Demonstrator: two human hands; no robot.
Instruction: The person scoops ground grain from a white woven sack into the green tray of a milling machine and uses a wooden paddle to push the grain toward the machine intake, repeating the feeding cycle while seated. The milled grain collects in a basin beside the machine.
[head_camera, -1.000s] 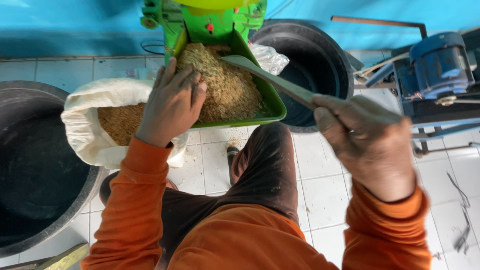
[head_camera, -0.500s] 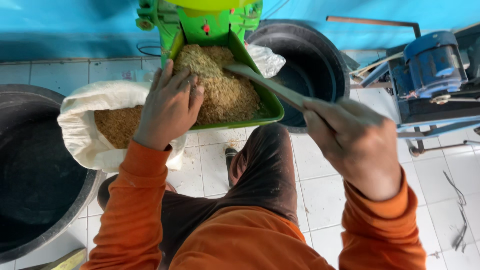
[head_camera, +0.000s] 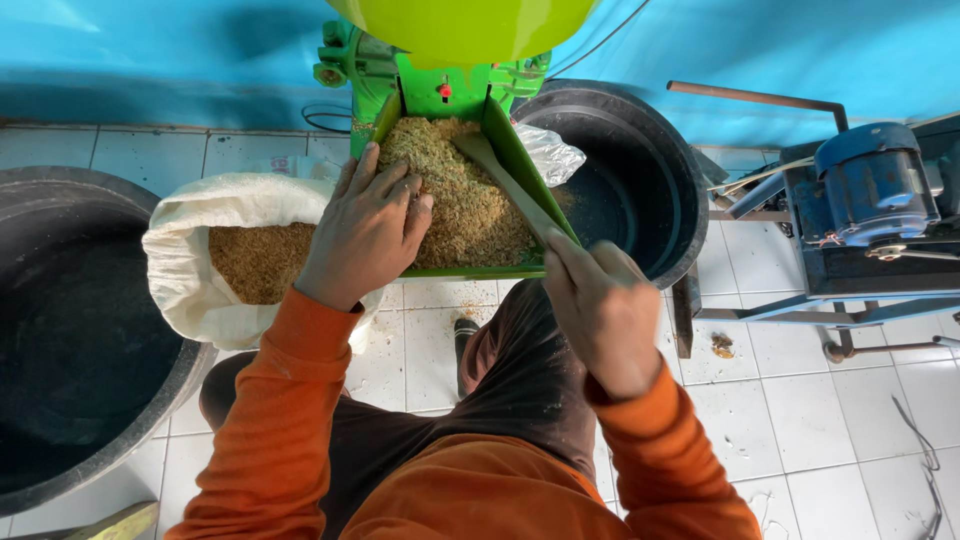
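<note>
Grain is handled in a green tray under a green machine.

The left hand (head_camera: 365, 235) is laid flat on the heap of grain (head_camera: 465, 195), its fingers spread and slightly bent, the palm resting at the tray's left edge. The right hand (head_camera: 600, 305) is closed around the handle of a flat scraper (head_camera: 510, 185), whose blade is pushed into the grain along the right wall of the green tray (head_camera: 480, 270). The tray is seen sloping down from the green machine (head_camera: 440, 80) toward the person. A white sack (head_camera: 190, 260), part filled with the same grain, is set just left of the tray, against a black tub (head_camera: 80, 340). A second black tub (head_camera: 630, 170) is placed behind the tray, and a blue motor (head_camera: 870, 185) is seen at the right.
</note>
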